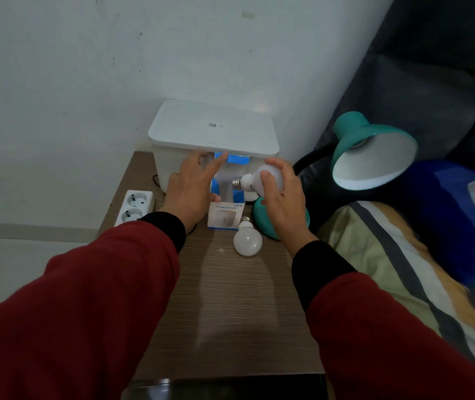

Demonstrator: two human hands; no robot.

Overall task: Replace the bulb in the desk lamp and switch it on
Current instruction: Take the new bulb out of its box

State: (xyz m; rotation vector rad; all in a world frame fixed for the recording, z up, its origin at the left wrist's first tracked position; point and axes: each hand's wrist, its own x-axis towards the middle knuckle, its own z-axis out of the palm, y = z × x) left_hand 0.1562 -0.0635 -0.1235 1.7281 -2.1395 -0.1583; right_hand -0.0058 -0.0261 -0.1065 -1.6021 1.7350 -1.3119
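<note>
right hand [281,203]: gripping white bulb [262,179], screw base pointing left | left hand [191,194]: spread, empty | second bulb [247,238]: lying on surface [230,298] | lamp [375,151]: unlit

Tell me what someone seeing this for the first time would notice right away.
First, the right hand holding a white bulb sideways over the wooden bedside table, its screw base pointing left. Next, the teal desk lamp shade tilted at the right, and a second white bulb lying loose on the table. The left hand reaches with open fingers toward a white lidded storage box by the wall.
</note>
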